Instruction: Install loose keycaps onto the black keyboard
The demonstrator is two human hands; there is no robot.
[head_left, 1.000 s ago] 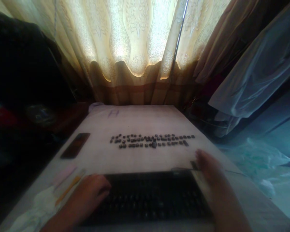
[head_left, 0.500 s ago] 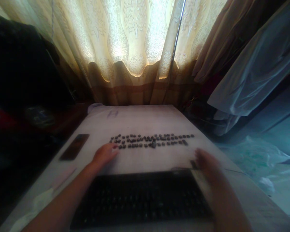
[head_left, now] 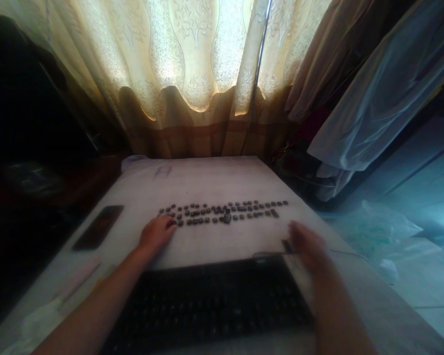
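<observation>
Several small black keycaps (head_left: 227, 217) lie in uneven rows across the white-covered table (head_left: 207, 182). My left hand (head_left: 158, 233) is at the left end of the rows, its fingers bent together at the nearest keycaps; what they hold, if anything, is too small to tell. Closer to me lies a black keyboard base (head_left: 210, 301), blurred, between my forearms. My right hand (head_left: 306, 242) hovers at its upper right corner, smeared by motion, so its fingers cannot be read. Beside that hand sits a small dark piece (head_left: 287, 246).
A dark phone (head_left: 98, 228) rests on the table's left side, with a pinkish strip (head_left: 79, 278) nearer me. Curtains (head_left: 196, 59) hang behind the table. White cloth (head_left: 370, 113) hangs at the right, above clear plastic bags (head_left: 377, 231). A cable runs off the right edge.
The whole view has shifted, so the table items sit further left in the picture. My left fingers have curled in more at the left keycaps. My right hand stays near the keyboard's corner.
</observation>
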